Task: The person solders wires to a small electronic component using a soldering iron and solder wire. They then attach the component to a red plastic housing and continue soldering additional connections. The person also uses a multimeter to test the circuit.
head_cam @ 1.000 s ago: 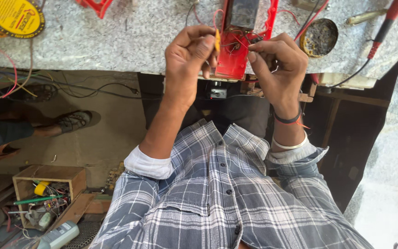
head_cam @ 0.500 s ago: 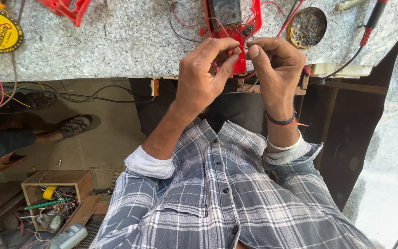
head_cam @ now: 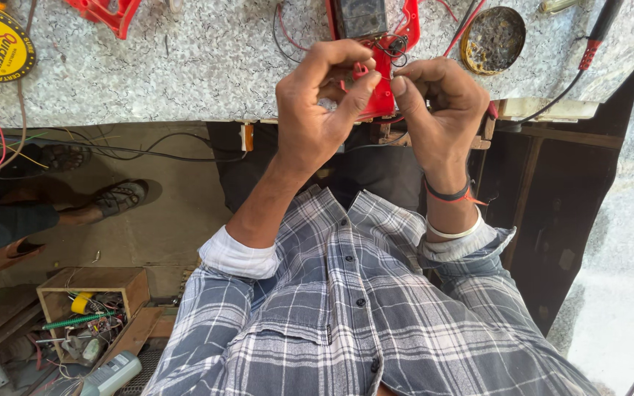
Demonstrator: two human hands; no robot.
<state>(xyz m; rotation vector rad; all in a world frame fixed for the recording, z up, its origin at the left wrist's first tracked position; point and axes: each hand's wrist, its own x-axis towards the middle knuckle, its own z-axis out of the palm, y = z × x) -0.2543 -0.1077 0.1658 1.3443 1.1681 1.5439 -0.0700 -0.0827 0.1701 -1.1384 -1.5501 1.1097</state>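
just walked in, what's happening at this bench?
A person in a plaid shirt is working on an opened red device lying on the speckled worktop. Both hands pinch at its near end: the left hand and the right hand, with thin wires trailing from the case. A round tin of dark residue and a red-handled tool lie to the right. Someone else's sandalled foot shows on the floor.

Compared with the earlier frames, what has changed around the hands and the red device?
Both hands have closed in: the left hand and right hand now meet fingertip to fingertip at the lower edge of the red device, where earlier they were apart with a yellow piece at the left fingers, no longer visible. The device stays on the speckled worktop, beside the round tin.
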